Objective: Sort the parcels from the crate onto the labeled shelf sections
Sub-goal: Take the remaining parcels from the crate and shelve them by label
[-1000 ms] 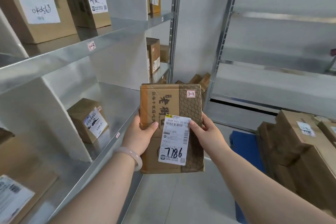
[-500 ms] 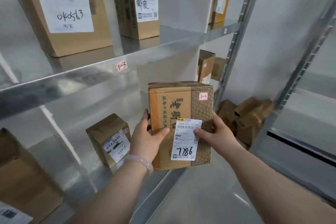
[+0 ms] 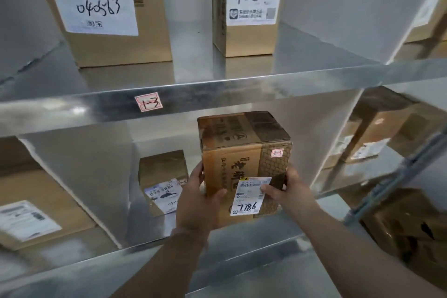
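Observation:
A brown cardboard parcel [image 3: 244,152] with a white label reading 7186 and a small pink sticker stands upright inside the lower shelf section, at or just above the metal shelf board [image 3: 242,232]. My left hand [image 3: 197,203] grips its left side with the thumb across the front. My right hand [image 3: 287,191] grips its right side, thumb on the white label. The shelf edge above carries a pink tag marked 1-3 [image 3: 148,102].
A smaller labeled box [image 3: 162,181] sits just left of the parcel in the same section. A flat parcel [image 3: 33,208] lies in the left section beyond a divider. Two tall boxes [image 3: 104,7] [image 3: 249,5] stand on the upper shelf. More boxes [image 3: 379,126] fill the right bay.
I have turned toward the shelf and both hands have carried the parcel forward, from the aisle into the lower shelf section beside the smaller box.

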### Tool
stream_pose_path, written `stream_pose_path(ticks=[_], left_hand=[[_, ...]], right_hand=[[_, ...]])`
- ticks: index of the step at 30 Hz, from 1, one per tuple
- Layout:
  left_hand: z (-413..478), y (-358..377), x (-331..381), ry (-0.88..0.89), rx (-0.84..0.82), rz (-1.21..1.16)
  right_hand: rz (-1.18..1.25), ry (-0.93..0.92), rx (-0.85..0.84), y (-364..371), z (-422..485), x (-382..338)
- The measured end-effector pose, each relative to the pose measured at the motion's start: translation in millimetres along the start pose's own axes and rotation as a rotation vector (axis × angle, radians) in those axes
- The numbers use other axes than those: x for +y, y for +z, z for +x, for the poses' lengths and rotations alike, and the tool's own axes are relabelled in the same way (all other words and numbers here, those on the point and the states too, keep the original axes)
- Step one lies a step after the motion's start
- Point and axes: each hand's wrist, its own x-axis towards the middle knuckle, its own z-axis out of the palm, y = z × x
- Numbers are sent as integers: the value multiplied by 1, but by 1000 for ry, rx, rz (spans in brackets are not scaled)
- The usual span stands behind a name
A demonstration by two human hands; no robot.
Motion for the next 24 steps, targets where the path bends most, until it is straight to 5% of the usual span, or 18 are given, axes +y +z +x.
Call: stream_pose_path(ticks=[24], left_hand=[[65, 32, -1, -72, 145, 0]], right_hand=[[78, -155, -87, 22, 96, 21]])
